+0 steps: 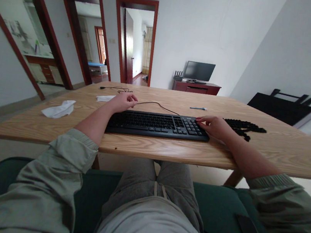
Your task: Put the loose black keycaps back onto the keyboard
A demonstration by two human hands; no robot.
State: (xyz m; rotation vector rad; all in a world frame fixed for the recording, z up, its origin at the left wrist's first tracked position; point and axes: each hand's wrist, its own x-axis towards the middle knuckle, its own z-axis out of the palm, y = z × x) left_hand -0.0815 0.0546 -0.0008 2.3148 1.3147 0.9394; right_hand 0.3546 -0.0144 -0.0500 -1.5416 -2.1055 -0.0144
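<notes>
A black keyboard [154,126] lies flat on the wooden table in front of me, its number pad at the right end. My left hand [124,103] hovers over the keyboard's back left corner, fingers curled in a pinch. A thin black cable [160,104] runs from the back of the keyboard towards those fingertips; whether they grip it I cannot make out. At the back right corner, my right hand [212,126] has its fingers closed on the keyboard by the number pad. Right of that hand lies a pile of small black pieces [244,126], resembling loose keycaps.
The table [150,149] also bears a blue brush-like stick [198,108], a crumpled white tissue [58,109], another white tissue [105,98] and a cable end with a plug [102,88]. A monitor [199,71] stands on a cabinet [196,87] by the wall.
</notes>
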